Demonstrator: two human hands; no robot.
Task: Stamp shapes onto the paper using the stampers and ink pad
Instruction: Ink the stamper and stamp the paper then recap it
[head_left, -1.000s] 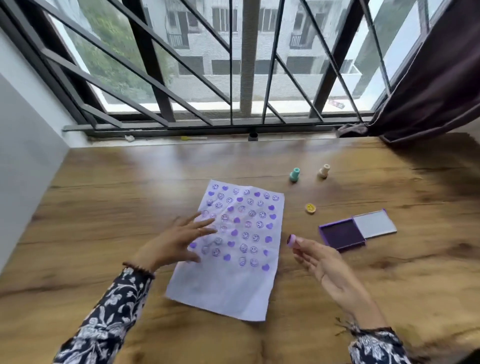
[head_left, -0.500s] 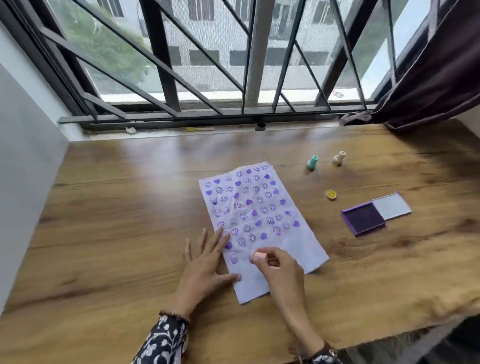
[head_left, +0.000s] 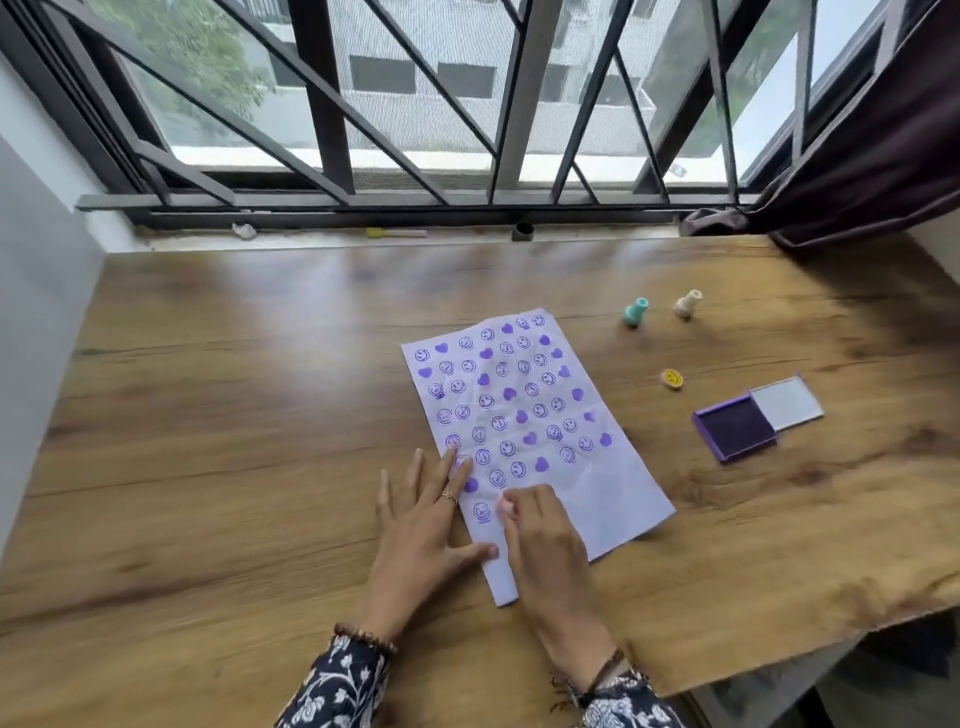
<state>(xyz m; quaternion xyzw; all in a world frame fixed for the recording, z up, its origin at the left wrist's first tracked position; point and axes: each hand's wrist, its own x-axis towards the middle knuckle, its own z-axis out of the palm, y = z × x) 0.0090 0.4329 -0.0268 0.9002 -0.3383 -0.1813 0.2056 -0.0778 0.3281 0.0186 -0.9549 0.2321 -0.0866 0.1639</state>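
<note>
A white paper (head_left: 597, 499) covered with purple smiley and heart stamps lies on the wooden table (head_left: 234, 415). My left hand (head_left: 421, 535) lies flat on its lower left edge, fingers spread. My right hand (head_left: 545, 545) pinches a small pink stamper (head_left: 505, 506) and presses it down on the paper's lower part. The open purple ink pad (head_left: 735, 428) with its clear lid (head_left: 787, 402) sits to the right. A teal stamper (head_left: 636, 312) and a cream stamper (head_left: 688, 304) stand beyond the paper. A yellow smiley cap (head_left: 672, 379) lies between them and the pad.
A barred window (head_left: 415, 104) and its sill (head_left: 363, 236) run along the table's far side. A dark curtain (head_left: 857, 156) hangs at the right. A grey wall (head_left: 36, 260) bounds the left. The table's near right edge (head_left: 779, 660) drops off close to my right wrist.
My right hand carried the pink stamper from beside the ink pad onto the lower paper. My left hand slid down to the paper's lower edge. The camera view shifted closer.
</note>
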